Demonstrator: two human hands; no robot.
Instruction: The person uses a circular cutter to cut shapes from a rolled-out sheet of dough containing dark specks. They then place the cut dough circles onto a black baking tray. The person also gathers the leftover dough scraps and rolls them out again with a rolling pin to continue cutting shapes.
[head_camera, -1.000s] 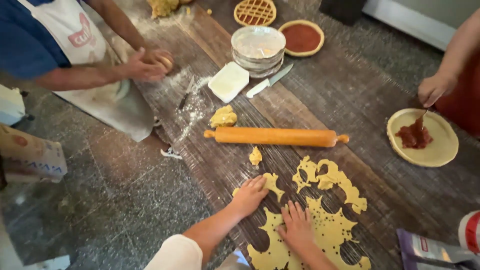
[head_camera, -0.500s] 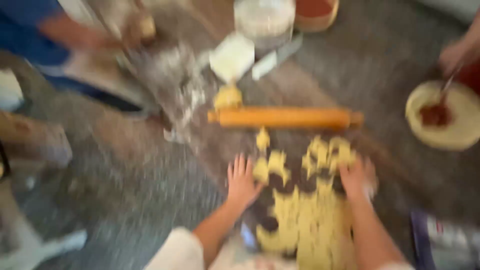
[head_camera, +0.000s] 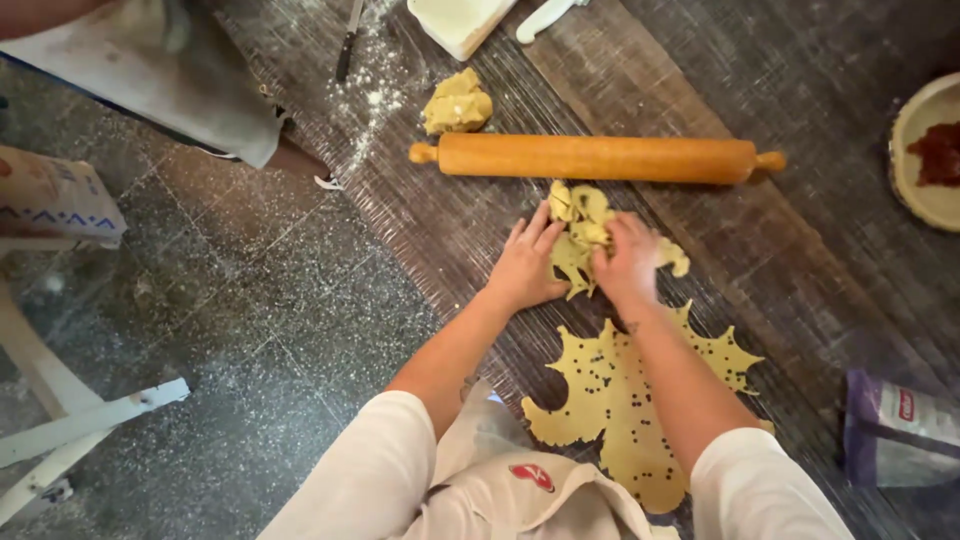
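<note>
My left hand (head_camera: 527, 266) and my right hand (head_camera: 628, 264) press together on a bunch of yellow dough scraps (head_camera: 578, 232) on the dark wooden table (head_camera: 800, 250). The left fingers are spread against the scraps; the right hand cups them from the other side. Just beyond lies a wooden rolling pin (head_camera: 598, 158). Below my hands, a flat sheet of rolled dough (head_camera: 620, 390) with cut-out edges and small holes stays on the table, partly under my right forearm.
A lump of dough (head_camera: 458, 103) sits past the rolling pin beside spilled flour. A white block (head_camera: 458, 18), a knife (head_camera: 346, 45), a tart shell with red filling (head_camera: 930, 155) and a purple bag (head_camera: 900, 430) are around. Another person's apron (head_camera: 150, 70) hangs at top left.
My hands went from spread apart on the cut dough sheet to close together, gathering the far scraps into a bunch near the rolling pin. The camera moved closer to the table.
</note>
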